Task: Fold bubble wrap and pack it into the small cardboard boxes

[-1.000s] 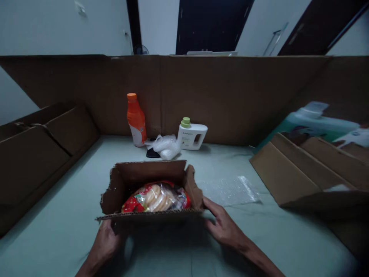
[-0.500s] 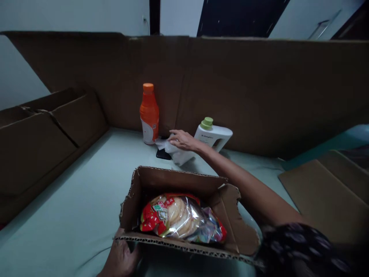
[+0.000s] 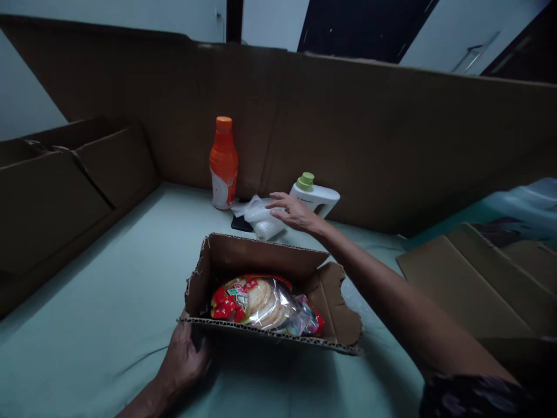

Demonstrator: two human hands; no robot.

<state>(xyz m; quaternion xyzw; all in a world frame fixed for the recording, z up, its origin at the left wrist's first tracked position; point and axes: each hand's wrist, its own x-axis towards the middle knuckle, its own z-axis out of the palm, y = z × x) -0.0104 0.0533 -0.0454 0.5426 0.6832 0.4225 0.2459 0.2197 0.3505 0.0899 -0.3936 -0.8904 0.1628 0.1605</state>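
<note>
My left hand grips the near left corner of an open cardboard box, its fingers partly hidden under the edge. Inside lies a shiny red and clear packet of round crackers. Beyond the box, my right hand reaches out with fingers stretched and apart, holding nothing. It hovers at the right end of some crumpled bubble wrap; whether it touches cannot be told. Behind that hand stands a white jug-shaped bottle with a green cap, partly covered by it.
An orange bottle stands left of the bubble wrap, beside a flat black object. A tall cardboard wall closes off the back. Cardboard boxes stand at left and right on the pale green sheet.
My right hand has shifted right along the bubble wrap, uncovering more of it. The box sits higher in view, with my left hand still at its corner. The camera has tilted slightly.
</note>
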